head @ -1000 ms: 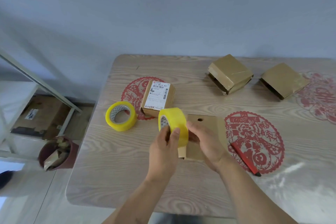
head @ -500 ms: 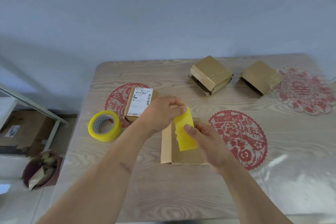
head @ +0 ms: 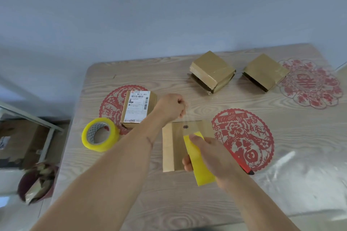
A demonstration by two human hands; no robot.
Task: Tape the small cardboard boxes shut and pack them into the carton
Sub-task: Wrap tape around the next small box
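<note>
A flat brown cardboard box point(head: 173, 148) lies on the wooden table point(head: 187, 202) in front of me. My right hand point(head: 216, 157) grips a yellow tape roll point(head: 200, 163), seen edge-on, over the box's near right part. My left hand point(head: 171, 106) is curled just beyond the box's far edge and pinches the tape end. A faint clear strip of tape point(head: 185, 122) stretches from it to the roll. Two taped brown boxes point(head: 212, 71) point(head: 264, 72) stand at the far right. A box with a white label point(head: 138, 108) stands at the left.
A second yellow tape roll point(head: 100, 134) lies flat left of the labelled box. A red pen point(head: 243, 165) lies right of my right hand. Red paper cut-outs point(head: 244, 137) decorate the table. On the floor at left are a dark bin point(head: 37, 182) and a brown carton point(head: 18, 137).
My left hand has pulled the tape end away toward the far side while my right hand has drawn the roll nearer. The tape strip between them has lengthened over the flat box.
</note>
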